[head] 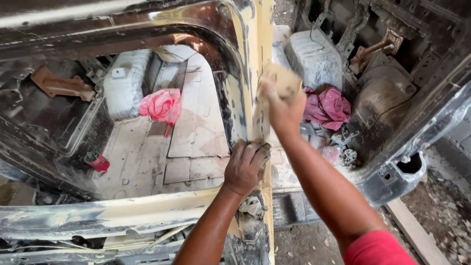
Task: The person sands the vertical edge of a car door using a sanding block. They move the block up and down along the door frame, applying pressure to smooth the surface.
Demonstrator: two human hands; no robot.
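Note:
A stripped car body pillar (255, 64), coated in yellowish filler, runs down the middle of the view. My right hand (283, 109) presses a folded tan sheet of sandpaper (280, 81) against the pillar, higher up. My left hand (245, 166) lies flat on the pillar's lower part, fingers spread over the filler, holding nothing that I can see. Both hands are dusty.
Inside the bare shell lie a pink plastic bag (162, 105), a red can (97, 161) and a magenta rag (327, 108). A rusty bracket (61, 84) sits at the left. Flat cardboard sheets (196, 127) cover the floor. A wooden plank (417, 233) lies on the ground at right.

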